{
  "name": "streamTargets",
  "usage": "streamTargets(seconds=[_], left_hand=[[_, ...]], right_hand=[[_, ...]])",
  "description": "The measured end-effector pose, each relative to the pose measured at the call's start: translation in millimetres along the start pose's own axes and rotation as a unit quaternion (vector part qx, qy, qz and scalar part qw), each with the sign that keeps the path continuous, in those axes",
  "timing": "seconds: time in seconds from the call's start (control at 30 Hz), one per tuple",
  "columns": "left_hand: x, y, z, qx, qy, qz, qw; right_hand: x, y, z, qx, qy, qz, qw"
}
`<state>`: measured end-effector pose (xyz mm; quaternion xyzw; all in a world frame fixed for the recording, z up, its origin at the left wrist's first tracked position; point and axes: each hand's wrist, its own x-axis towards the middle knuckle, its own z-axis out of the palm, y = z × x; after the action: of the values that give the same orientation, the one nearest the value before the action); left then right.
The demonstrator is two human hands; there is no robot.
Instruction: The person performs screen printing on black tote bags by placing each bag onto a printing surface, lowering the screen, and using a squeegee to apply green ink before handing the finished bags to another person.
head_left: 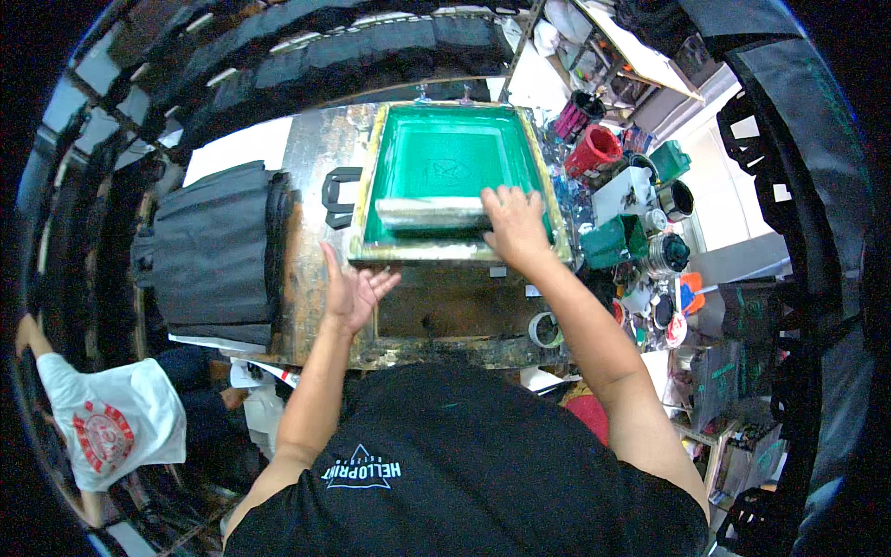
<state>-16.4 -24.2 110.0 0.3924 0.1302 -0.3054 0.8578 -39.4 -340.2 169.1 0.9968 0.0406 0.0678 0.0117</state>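
Observation:
A screen-printing frame [372, 162] with a green mesh lies on the worktable. A faint small design shows in the middle of the mesh. Across the near part of the mesh is a squeegee [429, 213], a long pale bar slightly blurred. My right hand [516, 227] grips it at its right end. Just below the frame's near left corner hovers my left hand [356, 293], palm up with fingers spread, holding nothing. A black strap handle [338, 200] sticks out from beside the frame's left edge. Whatever lies beneath the frame is hidden.
A stack of black fabric pieces [213, 255] lies left on the worn wooden table [311, 153]. Paint containers crowd the right, including a red tub [594, 151] and a green one [605, 243]. A small can [545, 330] stands near the front edge. Another person [116, 418] is at lower left.

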Motion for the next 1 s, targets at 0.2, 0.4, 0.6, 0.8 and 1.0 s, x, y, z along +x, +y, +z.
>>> streamTargets(seconds=[0.2, 0.4, 0.6, 0.8, 1.0], left_hand=[[24, -47, -42, 0.017, 0.022, -0.064, 0.998], [28, -53, -44, 0.034, 0.072, -0.077, 0.994], [29, -53, -45, 0.044, 0.085, -0.085, 0.992], [30, -50, -37, 0.028, 0.096, -0.09, 0.991], [25, -46, -33, 0.033, 0.071, -0.082, 0.993]], right_hand=[[14, 15, 61, 0.057, -0.045, 0.014, 0.997], [25, 27, 41, 0.094, -0.078, 0.017, 0.992], [14, 22, 27, 0.079, -0.114, 0.004, 0.99], [-32, -4, 62, 0.027, -0.067, 0.012, 0.997], [-27, -11, 69, -0.004, -0.049, 0.025, 0.998]])
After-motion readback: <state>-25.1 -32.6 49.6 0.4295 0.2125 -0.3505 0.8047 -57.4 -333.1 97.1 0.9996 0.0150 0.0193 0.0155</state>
